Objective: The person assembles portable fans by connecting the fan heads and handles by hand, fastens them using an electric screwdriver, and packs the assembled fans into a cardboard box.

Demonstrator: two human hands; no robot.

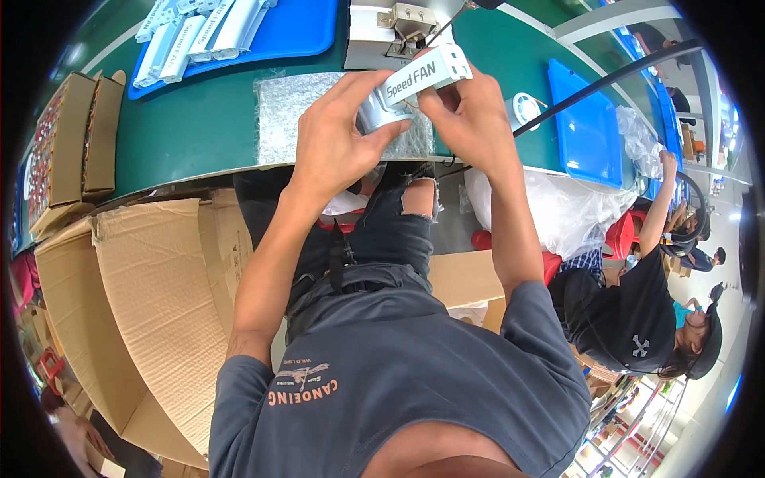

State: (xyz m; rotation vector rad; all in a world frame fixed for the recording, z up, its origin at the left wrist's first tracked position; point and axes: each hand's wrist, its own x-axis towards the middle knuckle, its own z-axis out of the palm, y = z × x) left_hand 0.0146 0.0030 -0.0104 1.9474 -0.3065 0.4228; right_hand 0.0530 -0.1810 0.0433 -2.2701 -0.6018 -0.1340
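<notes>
Casing (pixel 430 73), white with dark lettering, is held up over the far right corner of the bubble-wrap sheet (pixel 279 119), which lies on the green surface (pixel 187 131). Its long axis slants from low left to high right, the squared, slotted end pointing away past the sheet's right edge. A rounded grey-blue shell (pixel 373 113) sits at the casing's lower left end; whether the two are joined cannot be told. The left hand (pixel 329 123), nearer that end, pinches the shell between thumb and fingers above the sheet. The right hand (pixel 472 119), nearer the slotted end, curls beneath the casing, thumb close along its underside, other fingertips partly hidden. A small round fan part (pixel 523 109) lies right of the sheet.
</notes>
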